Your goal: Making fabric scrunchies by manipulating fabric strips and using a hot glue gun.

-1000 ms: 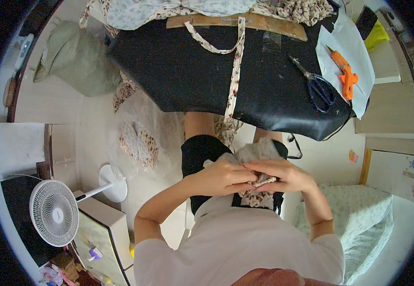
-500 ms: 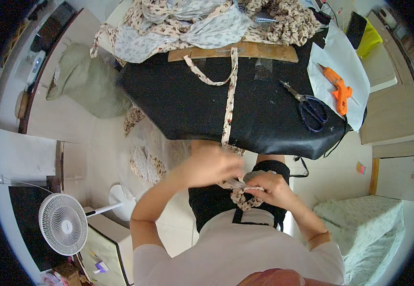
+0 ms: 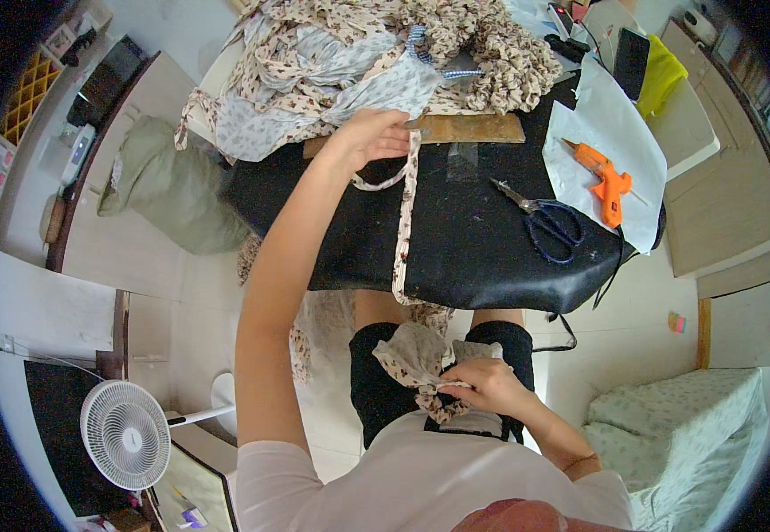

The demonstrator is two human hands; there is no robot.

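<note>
Floral cotton strip (image 3: 402, 222), narrow, draped from wooden board (image 3: 456, 129) down over front edge of black bench (image 3: 456, 257); upper end looped, prob. to keep it flat and within reach. Left hand (image 3: 371, 137) stretched fwd to top of strip, grip pinched on it beside the board. Right hand (image 3: 482, 386) low at lap, grip closed round gathered floral fabric bundle (image 3: 425, 368), bunched tight w/ ruffled end below the fingers; held near body, apparently so gathers don't slip. Heap of printed fabric (image 3: 358, 62) piled at far side of bench, behind board. Scissors (image 3: 549, 222), dark handles, closed, flat on bench right of strip. Orange glue gun (image 3: 606, 177) on white paper sheet (image 3: 615, 133), prob. as drip guard. White fan (image 3: 126, 434) on floor, lower left. Green bag (image 3: 159, 191) left of bench.
</note>
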